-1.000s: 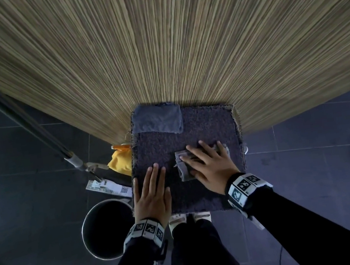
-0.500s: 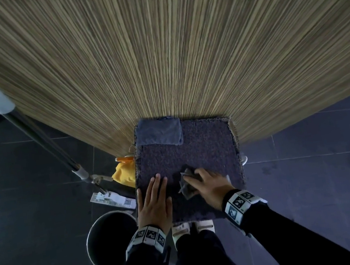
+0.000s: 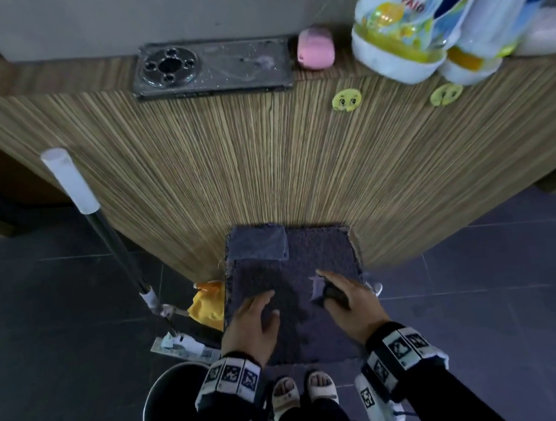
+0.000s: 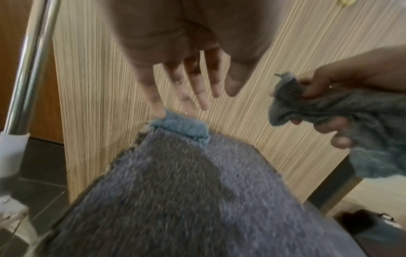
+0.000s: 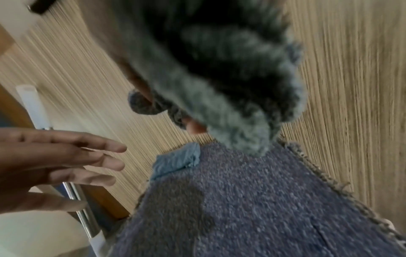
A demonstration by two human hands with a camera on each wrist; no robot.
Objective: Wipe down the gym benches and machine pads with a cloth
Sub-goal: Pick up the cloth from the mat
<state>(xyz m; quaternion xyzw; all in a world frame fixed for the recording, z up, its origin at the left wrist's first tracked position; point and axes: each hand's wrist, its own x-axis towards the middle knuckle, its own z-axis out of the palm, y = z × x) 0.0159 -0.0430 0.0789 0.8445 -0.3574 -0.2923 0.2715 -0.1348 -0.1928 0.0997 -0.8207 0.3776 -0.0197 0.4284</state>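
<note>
Cloth (image 4: 342,111), grey and bunched, is gripped in the curled fingers of the right hand (image 3: 350,302), lifted clear above the carpeted pad (image 3: 315,251). Left of it over the pad, the left hand (image 3: 250,326) hovers with fingers straight, holding nothing. A darker patch on the pad suggests wiping has begun; its paler remainder seemingly awaits.

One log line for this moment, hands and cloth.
left hand: open over pad | right hand: grips cloth, lifted | spare cloth: folded on pad
</note>
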